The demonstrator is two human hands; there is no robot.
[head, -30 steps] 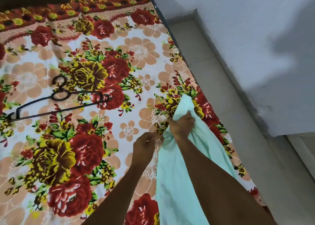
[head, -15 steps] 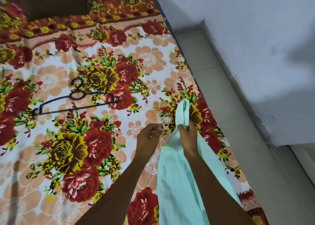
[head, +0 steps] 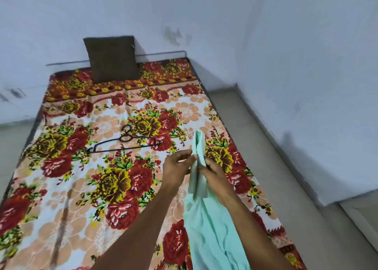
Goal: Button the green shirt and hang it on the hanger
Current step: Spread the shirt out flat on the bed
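Observation:
The pale green shirt [head: 206, 224] hangs bunched between my forearms, one narrow end sticking up above my hands. My right hand [head: 214, 171] grips that upper part from the right. My left hand [head: 177, 167] meets the cloth from the left, with its fingertips pinching the edge. No buttons show. A black wire hanger [head: 124, 141] lies flat on the floral bedsheet [head: 71, 187], to the left of and beyond my hands.
A dark brown cushion [head: 111, 58] leans against the wall at the head of the bed. Bare tiled floor [head: 272, 157] runs along the bed's right side up to the wall.
The view has lifted, so the cushion and head of the bed now show. My right hand went from a full fist round the shirt to a narrower grip, and my left hand closed in on the cloth.

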